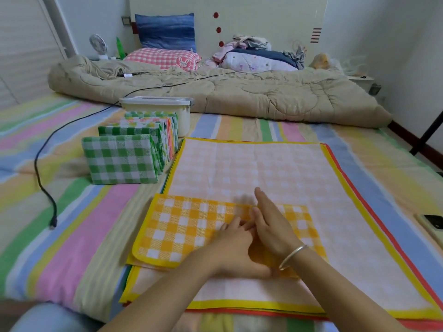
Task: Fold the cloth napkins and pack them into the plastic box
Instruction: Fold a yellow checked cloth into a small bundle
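Note:
A folded yellow checked napkin (187,228) lies on top of a stack of unfolded napkins (263,171), whose top one shows a pale back with a yellow border. My left hand (236,245) lies flat on the folded napkin. My right hand (271,224), with a silver bangle on the wrist, presses on it with straight fingers, right beside the left. A row of folded napkins (129,154), green checked in front, stands at the left. Behind the row sits the white plastic box (163,109) with its lid on.
All this lies on a bed with a pastel striped sheet (72,236). A black cable (45,188) runs across the left side. A beige quilt (239,92) and pillows fill the far end. A phone (431,226) lies at the right edge.

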Motion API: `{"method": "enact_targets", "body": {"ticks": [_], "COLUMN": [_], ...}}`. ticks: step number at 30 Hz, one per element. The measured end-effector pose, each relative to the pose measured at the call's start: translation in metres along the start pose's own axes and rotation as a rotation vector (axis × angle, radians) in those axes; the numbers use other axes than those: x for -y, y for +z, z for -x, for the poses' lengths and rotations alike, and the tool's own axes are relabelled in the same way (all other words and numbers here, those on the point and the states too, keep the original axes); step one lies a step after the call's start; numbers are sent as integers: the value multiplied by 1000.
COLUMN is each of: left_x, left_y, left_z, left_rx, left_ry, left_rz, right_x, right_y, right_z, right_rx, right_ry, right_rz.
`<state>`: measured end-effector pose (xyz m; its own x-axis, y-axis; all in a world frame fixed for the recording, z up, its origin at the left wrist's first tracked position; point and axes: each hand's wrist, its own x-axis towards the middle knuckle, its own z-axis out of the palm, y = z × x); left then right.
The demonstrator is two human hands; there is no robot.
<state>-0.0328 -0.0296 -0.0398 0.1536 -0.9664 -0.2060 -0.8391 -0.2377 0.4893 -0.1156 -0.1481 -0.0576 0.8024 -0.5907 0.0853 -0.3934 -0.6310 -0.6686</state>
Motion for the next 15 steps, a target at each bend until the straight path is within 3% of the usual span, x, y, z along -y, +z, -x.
{"method": "enact_targets", "body": {"ticks": [2,4,7,9,15], "left_x": [11,32,79,110,149], "left_y": [-15,-33,-61,-78,-102], "left_z": [9,19,30,34,31], "left_rx": [-20,-143,-403,-469,-319], "left_ry": [6,-64,-244,-330,-405], "left_rz": [321,472,268,66,-56], "right_x": [3,4,8,17,36], "right_y": [7,11,13,16,30], "right_z": [-4,-7,-5,-3,-8], "right_rx": [23,37,63,76,231], "right_ry": [6,5,-31,-132,-349], "right_rz": [-33,25,258,434,561]}}
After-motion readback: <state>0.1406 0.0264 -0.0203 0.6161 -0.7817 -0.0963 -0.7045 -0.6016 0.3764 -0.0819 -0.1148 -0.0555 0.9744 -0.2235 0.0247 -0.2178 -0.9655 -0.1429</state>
